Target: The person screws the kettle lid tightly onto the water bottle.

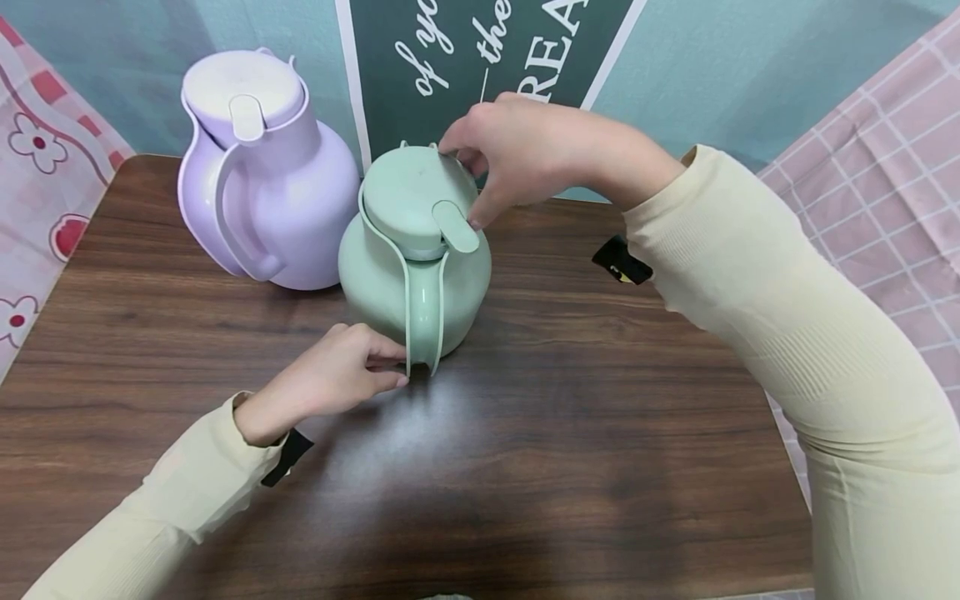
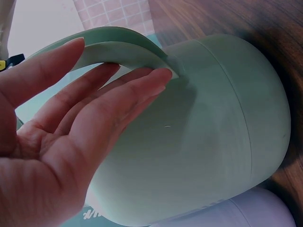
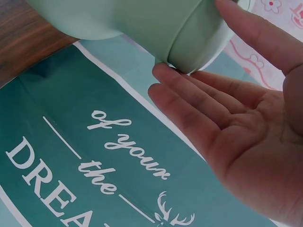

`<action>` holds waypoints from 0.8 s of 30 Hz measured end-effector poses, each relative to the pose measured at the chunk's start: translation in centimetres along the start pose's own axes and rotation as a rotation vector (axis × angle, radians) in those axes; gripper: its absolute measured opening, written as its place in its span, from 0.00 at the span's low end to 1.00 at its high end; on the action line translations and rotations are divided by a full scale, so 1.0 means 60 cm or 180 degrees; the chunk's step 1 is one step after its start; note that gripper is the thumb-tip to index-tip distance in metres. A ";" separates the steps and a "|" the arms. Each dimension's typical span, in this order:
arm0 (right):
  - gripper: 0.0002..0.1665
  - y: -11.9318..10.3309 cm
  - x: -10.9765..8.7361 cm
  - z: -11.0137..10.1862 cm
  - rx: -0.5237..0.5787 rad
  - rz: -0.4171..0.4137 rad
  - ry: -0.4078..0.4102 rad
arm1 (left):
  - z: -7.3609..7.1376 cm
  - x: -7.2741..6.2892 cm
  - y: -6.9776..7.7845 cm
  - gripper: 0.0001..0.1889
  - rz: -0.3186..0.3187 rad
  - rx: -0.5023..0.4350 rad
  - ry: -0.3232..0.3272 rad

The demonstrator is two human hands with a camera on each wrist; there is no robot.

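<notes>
A mint-green thermos jug (image 1: 375,279) stands upright on the wooden table, its handle (image 1: 425,312) facing the person. My left hand (image 1: 337,371) is at the handle's lower end, thumb and fingertips against its left edge. In the left wrist view those fingers (image 2: 118,97) are nearly straight beside the handle. My right hand (image 1: 528,150) reaches over from the right, fingertips and thumb at the right side of the round lid (image 1: 405,187), the thumb close to the lid's lever (image 1: 456,227). Its fingers (image 3: 189,101) extend fairly straight at the rim in the right wrist view.
A lilac thermos jug (image 1: 315,192) of the same shape stands close on the left. Behind is a blue-green cloth with a dark lettered panel (image 1: 420,92). Pink patterned cloths border both sides of the wooden table (image 1: 562,433).
</notes>
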State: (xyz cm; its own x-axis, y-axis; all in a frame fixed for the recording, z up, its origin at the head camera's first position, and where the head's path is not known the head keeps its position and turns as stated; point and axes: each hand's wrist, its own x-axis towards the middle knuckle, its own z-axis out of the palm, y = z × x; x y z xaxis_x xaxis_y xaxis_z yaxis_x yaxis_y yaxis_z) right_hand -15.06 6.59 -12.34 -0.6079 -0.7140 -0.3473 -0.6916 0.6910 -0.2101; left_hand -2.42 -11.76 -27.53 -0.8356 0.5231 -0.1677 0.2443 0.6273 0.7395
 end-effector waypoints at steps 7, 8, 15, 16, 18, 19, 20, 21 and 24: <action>0.19 -0.006 0.001 0.008 -0.0344 0.0076 0.0330 | 0.000 0.001 0.000 0.09 0.0002 0.0005 0.0000; 0.20 -0.001 0.005 0.011 -0.0372 0.0094 0.0349 | 0.000 0.001 0.000 0.09 0.0008 0.0003 0.0001; 0.25 0.017 0.013 0.007 -0.0316 0.0320 0.0162 | 0.000 0.001 -0.001 0.09 0.0034 0.0022 0.0009; 0.27 0.013 0.010 0.003 -0.0283 0.0330 0.0094 | 0.000 0.001 0.000 0.09 0.0031 0.0020 0.0007; 0.32 0.005 0.005 -0.004 -0.0211 0.0322 -0.0046 | 0.000 0.001 0.000 0.09 0.0024 0.0019 0.0004; 0.35 0.002 0.003 -0.007 -0.0168 0.0298 -0.0112 | 0.000 0.000 0.000 0.09 0.0019 0.0021 0.0003; 0.38 0.000 0.002 -0.010 -0.0149 0.0285 -0.0184 | 0.000 0.001 0.000 0.10 0.0016 0.0018 0.0002; 0.41 -0.001 0.001 -0.011 -0.0133 0.0277 -0.0246 | 0.000 0.001 0.000 0.10 0.0016 0.0018 0.0002; 0.44 -0.004 0.000 -0.013 -0.0109 0.0255 -0.0340 | 0.000 0.001 0.000 0.10 0.0020 0.0009 0.0002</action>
State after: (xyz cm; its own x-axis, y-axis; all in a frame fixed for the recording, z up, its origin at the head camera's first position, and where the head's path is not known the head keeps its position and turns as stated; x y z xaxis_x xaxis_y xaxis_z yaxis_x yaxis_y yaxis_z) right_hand -15.21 6.33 -11.58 -0.6181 -0.6393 -0.4574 -0.6564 0.7399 -0.1472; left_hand -2.47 -11.71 -27.54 -0.8344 0.5266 -0.1626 0.2509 0.6256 0.7387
